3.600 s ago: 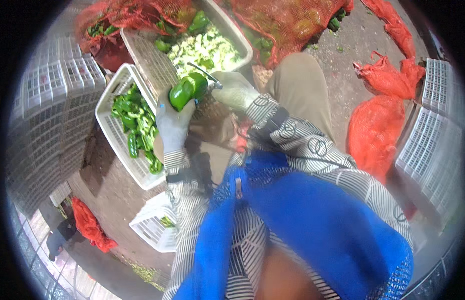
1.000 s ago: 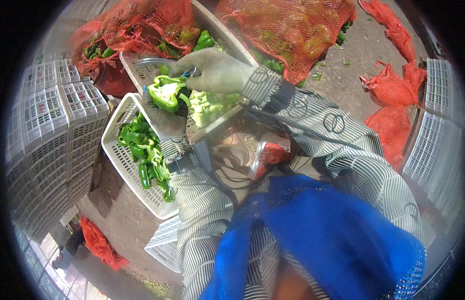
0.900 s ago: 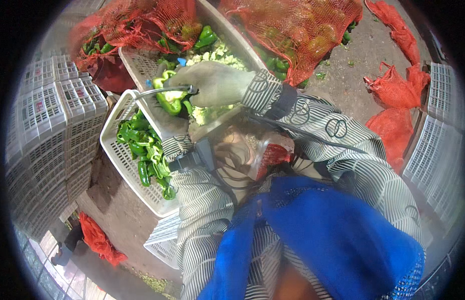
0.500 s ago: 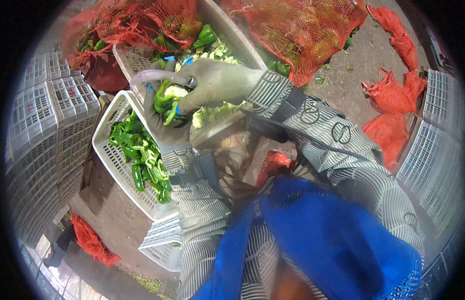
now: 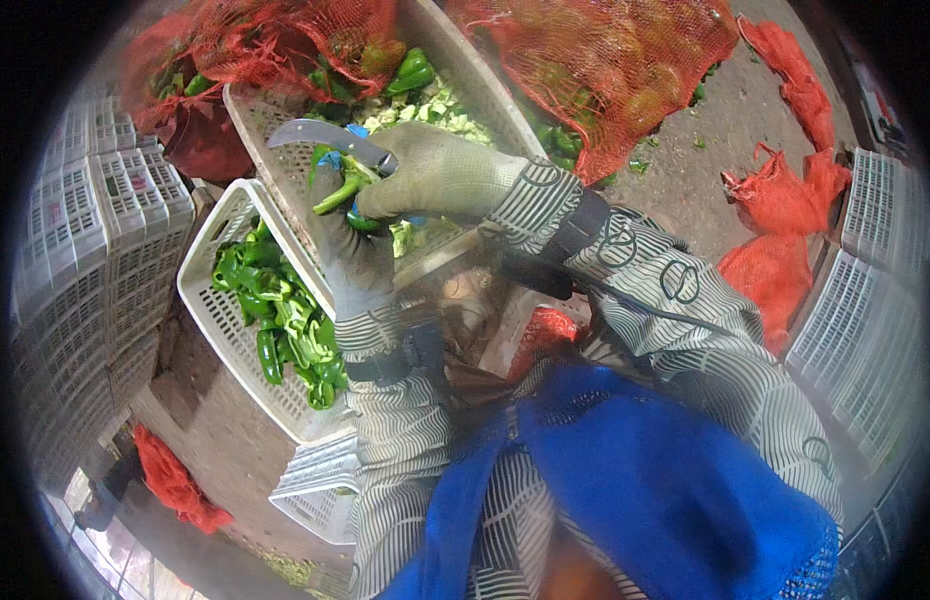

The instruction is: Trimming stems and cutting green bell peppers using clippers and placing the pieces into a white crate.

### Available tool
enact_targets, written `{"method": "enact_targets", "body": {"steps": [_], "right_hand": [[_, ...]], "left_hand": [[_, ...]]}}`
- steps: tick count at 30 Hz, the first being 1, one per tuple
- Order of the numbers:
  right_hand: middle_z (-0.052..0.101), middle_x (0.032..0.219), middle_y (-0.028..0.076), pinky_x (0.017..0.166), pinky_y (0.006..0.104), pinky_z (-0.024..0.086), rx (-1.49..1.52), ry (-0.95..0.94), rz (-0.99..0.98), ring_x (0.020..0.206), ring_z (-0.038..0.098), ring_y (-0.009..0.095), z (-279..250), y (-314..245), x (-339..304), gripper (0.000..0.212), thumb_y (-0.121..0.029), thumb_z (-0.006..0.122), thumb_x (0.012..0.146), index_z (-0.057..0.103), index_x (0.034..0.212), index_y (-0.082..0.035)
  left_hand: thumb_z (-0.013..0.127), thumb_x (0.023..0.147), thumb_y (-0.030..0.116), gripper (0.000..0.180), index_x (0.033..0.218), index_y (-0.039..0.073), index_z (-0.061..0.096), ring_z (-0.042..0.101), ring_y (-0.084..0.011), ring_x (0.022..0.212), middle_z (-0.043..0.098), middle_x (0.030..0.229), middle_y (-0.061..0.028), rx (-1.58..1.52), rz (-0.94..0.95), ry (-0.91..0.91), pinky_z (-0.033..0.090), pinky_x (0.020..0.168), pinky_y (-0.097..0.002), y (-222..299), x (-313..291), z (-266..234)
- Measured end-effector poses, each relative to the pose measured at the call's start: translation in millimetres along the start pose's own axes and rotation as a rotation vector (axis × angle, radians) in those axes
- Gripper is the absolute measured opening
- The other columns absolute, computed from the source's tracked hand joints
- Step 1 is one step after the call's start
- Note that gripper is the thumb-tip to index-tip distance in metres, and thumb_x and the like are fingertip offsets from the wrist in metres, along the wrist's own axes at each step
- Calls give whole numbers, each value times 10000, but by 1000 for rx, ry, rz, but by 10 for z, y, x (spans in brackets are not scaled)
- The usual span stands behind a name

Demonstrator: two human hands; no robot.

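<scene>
My gloved right hand [image 5: 445, 170] is closed around a knife with a curved blade [image 5: 323, 132], which points left above the pepper. My left hand [image 5: 353, 250], in a dark-palmed glove, grips a green bell pepper [image 5: 347, 190] close against the right hand's fingers; the hands partly hide it. Both hands are over a pale plastic crate [image 5: 507, 85] holding chopped pale-green scraps [image 5: 453, 115]. A whole green pepper [image 5: 413, 72] lies toward that crate's far end. Beside my left forearm, a white crate [image 5: 207, 305] holds cut green peppers [image 5: 290, 320].
Red mesh sacks [image 5: 615, 75] of produce lie at the far side, with another sack [image 5: 285, 50] over the scrap crate's far end. White crates [image 5: 60, 270] are stacked at left, and more crates [image 5: 855, 320] at right. Red bags [image 5: 770, 285] lie on the floor.
The knife blade has lifted away from the pepper and turned. The pepper has been turned in my left hand, so its pale inside no longer shows. Both hands stay over the scrap crate.
</scene>
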State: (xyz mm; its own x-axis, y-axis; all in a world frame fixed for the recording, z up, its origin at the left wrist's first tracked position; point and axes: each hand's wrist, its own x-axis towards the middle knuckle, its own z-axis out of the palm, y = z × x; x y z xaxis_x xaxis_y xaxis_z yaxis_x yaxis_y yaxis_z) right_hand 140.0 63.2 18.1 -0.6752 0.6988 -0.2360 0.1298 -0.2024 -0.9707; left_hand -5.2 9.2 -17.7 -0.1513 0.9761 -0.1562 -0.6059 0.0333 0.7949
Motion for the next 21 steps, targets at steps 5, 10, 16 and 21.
{"method": "enact_targets", "body": {"steps": [5, 10, 16, 21], "right_hand": [[648, 731, 109, 641, 311, 484, -69, 74, 14, 678, 609, 167, 82, -78, -49, 393, -298, 667, 741, 626, 965, 22], [644, 733, 99, 630, 328, 486, -156, 96, -107, 659, 606, 174, 104, 78, 65, 409, -312, 658, 761, 628, 1011, 10], [637, 858, 40, 615, 242, 475, -215, 98, -181, 709, 591, 98, 90, 73, 14, 507, -258, 690, 796, 570, 1221, -9], [641, 856, 24, 594, 214, 466, -183, 19, -62, 711, 581, 65, -23, -143, 28, 512, -298, 721, 784, 574, 1169, 7]], "left_hand": [[521, 976, 303, 370, 1244, 48, 520, 593, -190, 1035, 598, 1149, -114, -288, -147, 135, 513, 863, -337, -31, 5, -49], [550, 950, 354, 333, 1109, 64, 599, 633, -191, 910, 646, 1005, -67, -421, -252, 166, 533, 794, -357, 112, -14, 50], [530, 960, 300, 325, 1205, 85, 538, 614, -165, 939, 602, 1056, -66, 455, 255, 177, 537, 741, -290, -2, -226, 153], [568, 928, 159, 365, 1262, 41, 482, 619, -174, 918, 583, 1087, -86, 1259, 475, -104, 559, 744, -281, 117, -57, -13]]}}
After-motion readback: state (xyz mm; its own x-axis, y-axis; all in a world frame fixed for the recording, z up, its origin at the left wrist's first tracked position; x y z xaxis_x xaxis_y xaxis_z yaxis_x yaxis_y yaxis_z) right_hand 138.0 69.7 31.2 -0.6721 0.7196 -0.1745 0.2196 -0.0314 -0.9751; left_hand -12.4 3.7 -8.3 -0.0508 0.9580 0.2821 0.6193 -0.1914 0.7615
